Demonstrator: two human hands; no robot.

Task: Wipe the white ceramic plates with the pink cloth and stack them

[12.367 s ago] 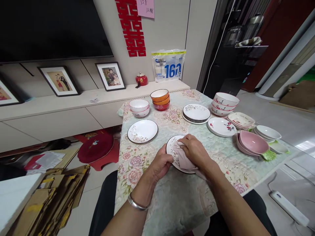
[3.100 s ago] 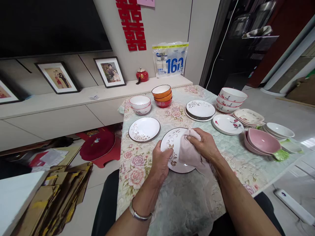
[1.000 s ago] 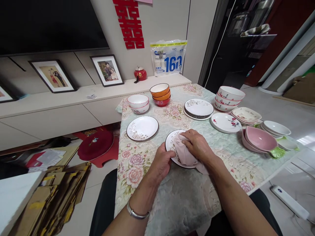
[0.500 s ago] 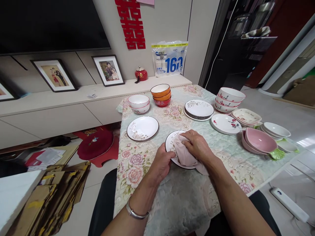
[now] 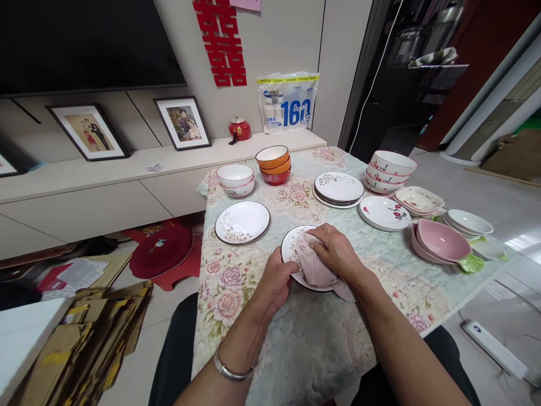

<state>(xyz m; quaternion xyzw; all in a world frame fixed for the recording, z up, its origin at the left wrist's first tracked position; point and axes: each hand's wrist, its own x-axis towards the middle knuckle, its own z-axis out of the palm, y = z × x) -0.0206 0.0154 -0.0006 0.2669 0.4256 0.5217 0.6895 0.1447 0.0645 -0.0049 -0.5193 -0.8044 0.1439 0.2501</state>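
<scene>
A white plate with a dark rim and floral pattern (image 5: 289,246) is tilted over the near part of the table. My left hand (image 5: 276,280) grips its left edge, thumb on top. My right hand (image 5: 333,251) is closed on a pale pink cloth (image 5: 311,265), pressed against the plate's face and covering much of it. A similar plate (image 5: 242,222) lies flat to the left, and a stack of such plates (image 5: 338,187) sits behind to the right.
White bowls (image 5: 235,180) and orange bowls (image 5: 273,160) stand at the back of the flowered tablecloth (image 5: 230,276). On the right are flower-marked plates (image 5: 384,213), tall bowls (image 5: 391,171), square dishes (image 5: 418,201), small white bowls (image 5: 470,221) and pink bowls (image 5: 443,239).
The view has shifted slightly, so the whole scene sits a little further left. Both hands keep their hold on the plate and the cloth, with almost no change between them.
</scene>
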